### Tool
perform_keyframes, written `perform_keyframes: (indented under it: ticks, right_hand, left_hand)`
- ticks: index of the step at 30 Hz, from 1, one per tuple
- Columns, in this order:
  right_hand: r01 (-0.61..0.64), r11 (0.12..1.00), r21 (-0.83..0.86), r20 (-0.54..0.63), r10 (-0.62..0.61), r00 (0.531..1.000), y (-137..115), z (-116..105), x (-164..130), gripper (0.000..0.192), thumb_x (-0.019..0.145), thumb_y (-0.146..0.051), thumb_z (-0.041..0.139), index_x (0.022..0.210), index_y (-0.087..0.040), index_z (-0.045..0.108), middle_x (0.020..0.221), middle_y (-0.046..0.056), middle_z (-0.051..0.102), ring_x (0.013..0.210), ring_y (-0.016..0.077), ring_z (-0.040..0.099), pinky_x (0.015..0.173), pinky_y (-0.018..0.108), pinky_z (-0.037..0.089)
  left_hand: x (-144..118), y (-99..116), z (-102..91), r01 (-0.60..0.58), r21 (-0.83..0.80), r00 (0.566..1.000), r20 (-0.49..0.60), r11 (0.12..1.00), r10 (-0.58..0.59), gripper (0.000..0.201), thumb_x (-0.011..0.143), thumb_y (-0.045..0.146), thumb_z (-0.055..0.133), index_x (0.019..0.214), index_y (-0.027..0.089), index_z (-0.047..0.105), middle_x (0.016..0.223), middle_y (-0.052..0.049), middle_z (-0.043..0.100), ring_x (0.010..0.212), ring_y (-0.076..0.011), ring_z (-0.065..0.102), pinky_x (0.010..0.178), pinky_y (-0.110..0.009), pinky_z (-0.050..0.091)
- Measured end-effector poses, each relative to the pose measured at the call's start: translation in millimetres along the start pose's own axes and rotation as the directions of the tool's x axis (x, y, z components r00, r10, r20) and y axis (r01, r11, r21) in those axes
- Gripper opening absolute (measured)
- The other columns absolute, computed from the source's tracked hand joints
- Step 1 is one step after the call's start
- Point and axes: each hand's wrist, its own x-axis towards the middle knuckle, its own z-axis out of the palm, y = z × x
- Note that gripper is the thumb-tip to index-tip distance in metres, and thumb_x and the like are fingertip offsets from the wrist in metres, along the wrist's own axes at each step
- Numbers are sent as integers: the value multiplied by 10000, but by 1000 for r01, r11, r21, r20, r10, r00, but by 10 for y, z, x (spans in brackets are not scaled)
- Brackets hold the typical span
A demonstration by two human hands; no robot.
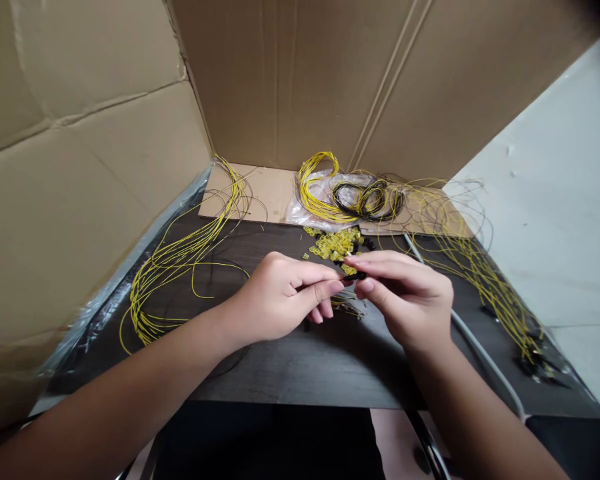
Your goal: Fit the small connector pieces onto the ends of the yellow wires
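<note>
Over the middle of the dark table, my left hand (297, 293) is closed, thumb and forefinger pinching one end of a small black connector (356, 276). My right hand (413, 290) grips its other end between thumb and fingertips. Fingers cover much of the connector, so its detail is hard to make out. Just beyond the fingertips lies a pile of small clear-yellow plastic pieces (335, 243), with small black pieces (367, 245) at its right side. Below my hands, several thin wire ends (347, 305) with pale tips rest on the table.
A loose bundle of yellow wires (180, 257) spreads over the table's left side. Coiled yellow wire (310, 193) and coiled black wire (373, 200) lie at the back on plastic. More yellow wires (500, 293) with black ends lie right, beside a grey cable (485, 357). Cardboard walls (305, 80) surround the back.
</note>
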Motion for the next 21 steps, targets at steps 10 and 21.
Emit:
perform_keyframes:
  ticks: [10, 21]
  right_hand:
    - [-128, 982, 138, 30, 125, 992, 37, 41, -56, 298, 820, -96, 725, 1038, -294, 765, 1022, 37, 758, 778, 158, 725, 537, 234, 609]
    - [-177, 981, 78, 1, 177, 984, 29, 66, -53, 243, 826, -169, 741, 1029, -300, 767, 1324, 59, 624, 751, 138, 705, 554, 257, 618]
  left_hand:
    - [-8, -15, 5, -39, 38, 999, -25, 999, 40, 297, 961, 245, 564, 727, 127, 703, 631, -12, 700, 514, -75, 663, 525, -138, 533]
    - [-25, -49, 58, 60, -195, 997, -28, 979, -67, 330, 920, 288, 636, 1212, 134, 632, 649, -16, 709, 531, -122, 688, 557, -202, 614]
